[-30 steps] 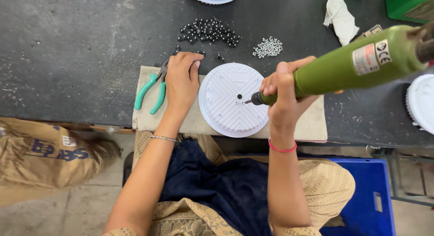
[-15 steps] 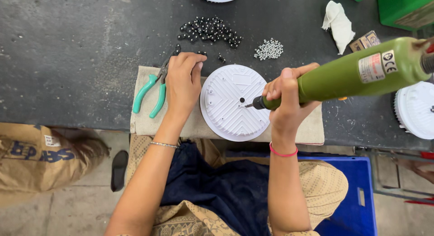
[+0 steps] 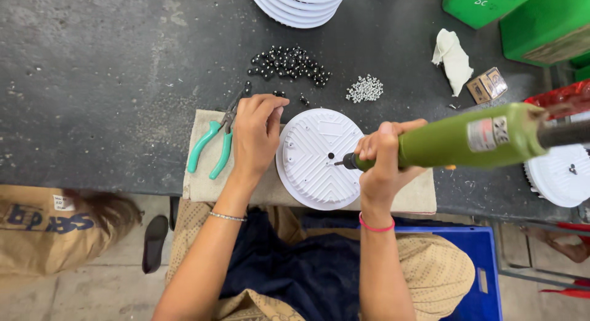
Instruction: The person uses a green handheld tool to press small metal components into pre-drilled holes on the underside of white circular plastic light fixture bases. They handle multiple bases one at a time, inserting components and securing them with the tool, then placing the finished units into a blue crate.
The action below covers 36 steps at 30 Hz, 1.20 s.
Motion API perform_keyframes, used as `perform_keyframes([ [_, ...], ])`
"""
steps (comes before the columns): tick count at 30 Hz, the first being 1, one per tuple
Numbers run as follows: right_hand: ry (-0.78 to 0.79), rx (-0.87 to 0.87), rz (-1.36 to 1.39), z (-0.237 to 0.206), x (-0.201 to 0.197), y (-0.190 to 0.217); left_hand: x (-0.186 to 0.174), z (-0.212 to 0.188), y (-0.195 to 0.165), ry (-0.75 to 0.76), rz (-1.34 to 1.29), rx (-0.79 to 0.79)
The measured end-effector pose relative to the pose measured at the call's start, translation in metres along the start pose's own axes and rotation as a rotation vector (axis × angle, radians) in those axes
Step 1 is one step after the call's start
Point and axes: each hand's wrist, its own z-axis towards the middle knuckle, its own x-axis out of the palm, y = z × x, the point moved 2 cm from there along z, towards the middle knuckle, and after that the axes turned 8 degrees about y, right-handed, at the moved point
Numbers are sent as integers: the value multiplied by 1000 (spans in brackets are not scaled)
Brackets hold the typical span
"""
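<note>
A white round ribbed disc lies on a beige cloth pad at the near edge of the dark table. My right hand grips a green electric screwdriver, whose tip points at the disc's middle. My left hand rests on the pad at the disc's left rim, fingers pinched together near the small black parts; whether they hold one is too small to tell. Green-handled pliers lie just left of that hand.
A heap of small black parts and a pile of silver screws lie behind the disc. White discs are stacked at the far edge, another at right. Green boxes, a rag, a blue crate below.
My left hand has drawn its fingers together at the disc's left rim. The screwdriver tip has moved closer to the disc's middle. The view has shifted slightly.
</note>
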Motion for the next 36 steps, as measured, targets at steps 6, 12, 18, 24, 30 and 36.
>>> perform_keyframes([
  [6,-102,-72,-78,-9,12,3,-2,-3,-2,-19,25,22],
  [12,-55,-95,-51,-4,10,10,-1,-4,-4,-3,38,4],
  [18,-25,-83,11,4,2,20,-1,-5,-2,19,38,6],
  [24,10,-64,17,2,5,21,-1,-6,0,22,25,-5],
  [30,12,-9,57,2,12,13,-1,-5,3,12,4,1],
  [36,12,-11,41,1,13,7,0,-5,3,10,1,2],
])
